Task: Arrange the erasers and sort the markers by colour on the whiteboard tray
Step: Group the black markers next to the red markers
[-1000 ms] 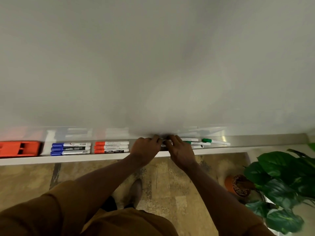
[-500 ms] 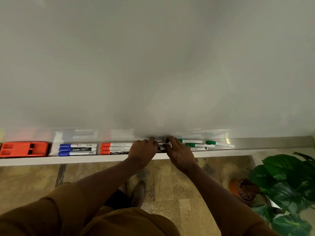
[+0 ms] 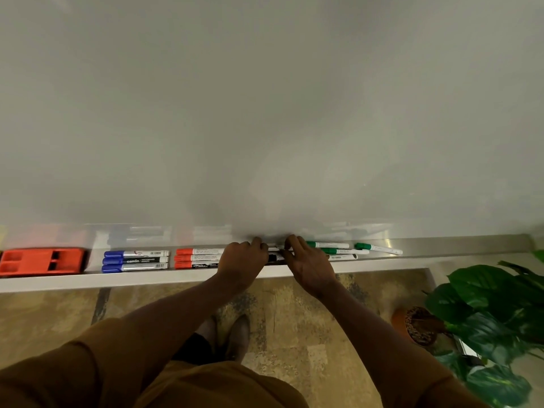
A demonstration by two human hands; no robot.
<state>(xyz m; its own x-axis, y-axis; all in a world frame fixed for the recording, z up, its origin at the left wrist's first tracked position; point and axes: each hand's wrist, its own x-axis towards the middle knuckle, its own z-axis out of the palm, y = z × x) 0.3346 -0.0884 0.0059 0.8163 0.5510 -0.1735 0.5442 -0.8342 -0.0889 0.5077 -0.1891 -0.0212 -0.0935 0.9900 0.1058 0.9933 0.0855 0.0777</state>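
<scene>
An orange-red eraser (image 3: 41, 261) lies at the left end of the whiteboard tray (image 3: 459, 249). Right of it sit three blue-capped markers (image 3: 135, 261), then three red-capped markers (image 3: 196, 258). My left hand (image 3: 243, 264) and my right hand (image 3: 309, 265) rest side by side on the tray, fingers curled over black markers (image 3: 275, 257) that show only in the gap between them. Green-capped markers (image 3: 326, 245) lie just right of my right hand, with one more green marker (image 3: 378, 248) lying apart and slanted.
The whiteboard (image 3: 265, 113) fills the upper view. A potted plant (image 3: 488, 316) with large green leaves stands on the floor at the lower right, below the tray's right end. My shoes (image 3: 232, 334) are on the patterned floor.
The view has shifted, so the tray contents appear further right. Both hands stay together on the markers in the middle of the tray, barely moved.
</scene>
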